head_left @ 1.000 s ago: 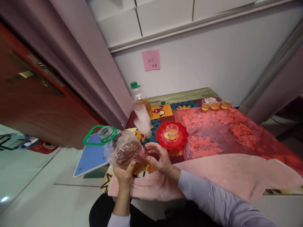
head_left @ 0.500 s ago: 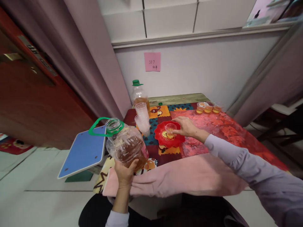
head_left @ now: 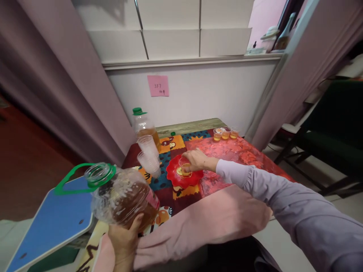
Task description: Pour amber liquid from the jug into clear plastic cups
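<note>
My left hand (head_left: 124, 234) is wrapped around the lower side of a big clear plastic jug (head_left: 124, 196) of brown liquid. The jug tilts to the left, its uncapped mouth with a green handle ring (head_left: 72, 177) pointing up and left. Over a red scalloped plate (head_left: 172, 180), my right hand (head_left: 195, 159) grips a small clear plastic cup (head_left: 185, 163) by its rim. A little yellowish liquid shows in that cup; the fingers partly cover it. Left of the plate are stacks of clear plastic cups (head_left: 149, 162), one stack leaning.
A second jug with a green cap (head_left: 146, 128) stands at the back left, near a loose green cap (head_left: 173, 133). Several filled cups (head_left: 225, 134) line the far right of the table. A pink cloth (head_left: 193, 223) covers the front edge; a blue board (head_left: 53, 223) is at the left.
My view has turned to the right, so everything sits further left. The left hand still holds the jug, and the right hand stays on the cup over the red plate.
</note>
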